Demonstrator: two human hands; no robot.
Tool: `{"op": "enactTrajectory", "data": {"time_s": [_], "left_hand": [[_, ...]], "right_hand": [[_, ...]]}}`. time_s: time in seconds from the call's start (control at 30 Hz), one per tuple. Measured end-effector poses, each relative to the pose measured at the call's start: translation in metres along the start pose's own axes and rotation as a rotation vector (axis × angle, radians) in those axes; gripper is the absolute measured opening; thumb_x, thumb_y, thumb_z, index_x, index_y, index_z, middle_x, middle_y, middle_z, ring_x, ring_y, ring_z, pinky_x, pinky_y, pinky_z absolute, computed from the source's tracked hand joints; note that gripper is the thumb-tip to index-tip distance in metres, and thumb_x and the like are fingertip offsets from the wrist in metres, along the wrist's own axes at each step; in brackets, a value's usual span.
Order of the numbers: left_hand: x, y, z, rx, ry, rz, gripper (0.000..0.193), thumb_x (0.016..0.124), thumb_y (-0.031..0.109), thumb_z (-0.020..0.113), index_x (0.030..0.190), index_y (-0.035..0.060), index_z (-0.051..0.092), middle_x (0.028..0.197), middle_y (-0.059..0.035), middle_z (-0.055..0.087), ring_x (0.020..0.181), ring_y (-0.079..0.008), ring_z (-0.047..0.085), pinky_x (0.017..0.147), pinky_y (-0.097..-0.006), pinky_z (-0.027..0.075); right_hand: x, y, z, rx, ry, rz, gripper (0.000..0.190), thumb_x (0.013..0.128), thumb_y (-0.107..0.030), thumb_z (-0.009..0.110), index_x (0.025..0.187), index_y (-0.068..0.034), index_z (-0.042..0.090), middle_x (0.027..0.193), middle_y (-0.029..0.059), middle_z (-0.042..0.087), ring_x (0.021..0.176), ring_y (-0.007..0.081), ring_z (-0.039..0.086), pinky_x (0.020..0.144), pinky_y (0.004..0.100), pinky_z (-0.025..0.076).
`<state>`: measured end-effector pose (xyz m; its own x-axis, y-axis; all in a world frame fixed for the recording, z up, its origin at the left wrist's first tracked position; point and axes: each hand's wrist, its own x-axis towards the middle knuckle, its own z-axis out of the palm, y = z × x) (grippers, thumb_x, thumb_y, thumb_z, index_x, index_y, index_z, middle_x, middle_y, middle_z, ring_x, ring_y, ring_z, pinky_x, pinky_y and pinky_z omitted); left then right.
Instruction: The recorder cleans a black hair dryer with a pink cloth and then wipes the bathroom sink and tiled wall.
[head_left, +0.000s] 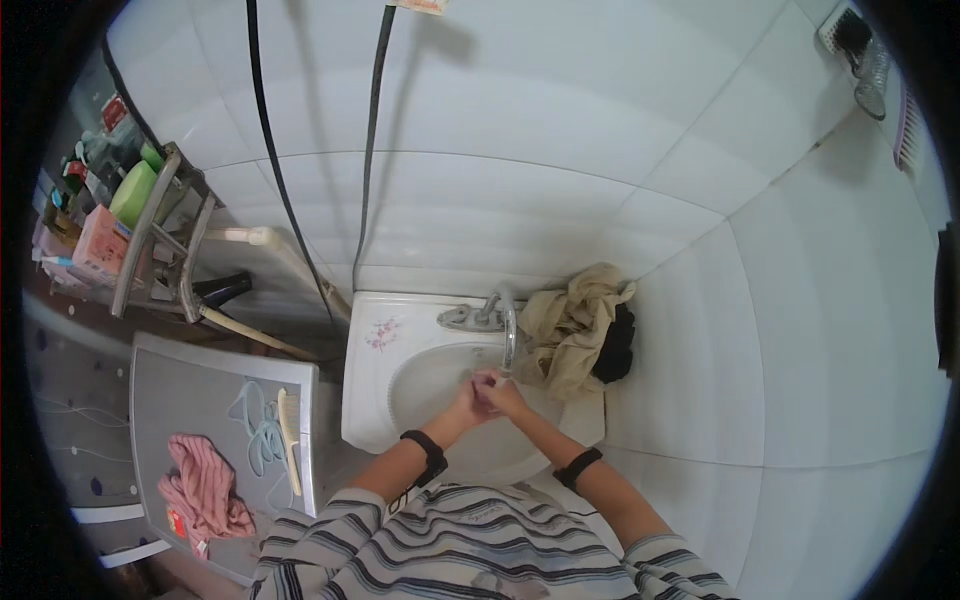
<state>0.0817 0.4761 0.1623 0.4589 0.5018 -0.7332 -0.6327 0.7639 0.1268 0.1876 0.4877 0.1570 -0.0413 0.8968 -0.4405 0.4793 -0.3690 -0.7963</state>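
Note:
My left hand and my right hand meet over the basin of a white ceramic washbasin, just below the spout of a chrome faucet. The fingers of both hands are curled against each other. Whether anything lies between the palms is hidden, and a stream of water cannot be made out. Dark bands circle both forearms. Right of the faucet, a heap of beige cloth lies on the washbasin's rim, with a black cloth against it.
On the left, a grey-topped stand bears a pink striped cloth, a pale comb and a light blue cord. A metal rack above holds toiletries. Black hoses hang along the tiled wall. Brushes hang upper right.

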Motion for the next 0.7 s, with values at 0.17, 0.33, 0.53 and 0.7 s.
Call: {"op": "enactTrajectory", "data": {"time_s": [0.17,0.33,0.53,0.7], "left_hand": [[0.064,0.007,-0.042,0.166,-0.171,0.106,0.035,0.089,0.035,0.043,0.102,0.0049,0.056,0.104,-0.0109,0.058,0.093,-0.02,0.058,0.079,-0.0394,0.049],[0.062,-0.015,0.003,0.44,-0.052,0.338,0.026,0.088,0.025,0.05,0.098,0.003,0.058,0.102,-0.0142,0.059,0.087,-0.0226,0.06,0.073,-0.0373,0.05],[0.086,-0.022,-0.012,0.988,0.258,0.538,0.024,0.085,0.02,0.052,0.096,-0.0006,0.058,0.101,-0.0187,0.058,0.084,-0.0275,0.059,0.074,-0.0373,0.049],[0.051,0.03,-0.03,1.262,0.195,0.759,0.031,0.085,0.026,0.052,0.104,0.0006,0.056,0.091,-0.0113,0.061,0.075,-0.0206,0.057,0.069,-0.0339,0.046]], "right_hand": [[0.004,0.031,-0.018,0.453,-0.12,-0.078,0.03,0.074,-0.018,0.06,0.103,-0.009,0.06,0.093,0.0046,0.063,0.085,0.0191,0.06,0.076,0.0324,0.047],[-0.023,-0.002,-0.041,0.751,0.116,0.199,0.015,0.083,-0.022,0.057,0.091,-0.009,0.059,0.083,0.0003,0.056,0.078,0.0142,0.054,0.075,0.029,0.044],[0.001,0.045,-0.018,1.336,-0.178,0.423,0.025,0.088,-0.035,0.052,0.091,-0.011,0.057,0.086,0.0007,0.057,0.077,0.0168,0.056,0.075,0.0328,0.047],[-0.009,0.003,-0.002,1.286,-0.203,0.546,0.021,0.086,-0.031,0.058,0.087,-0.011,0.058,0.081,0.0026,0.058,0.073,0.0179,0.058,0.069,0.0331,0.053]]}}
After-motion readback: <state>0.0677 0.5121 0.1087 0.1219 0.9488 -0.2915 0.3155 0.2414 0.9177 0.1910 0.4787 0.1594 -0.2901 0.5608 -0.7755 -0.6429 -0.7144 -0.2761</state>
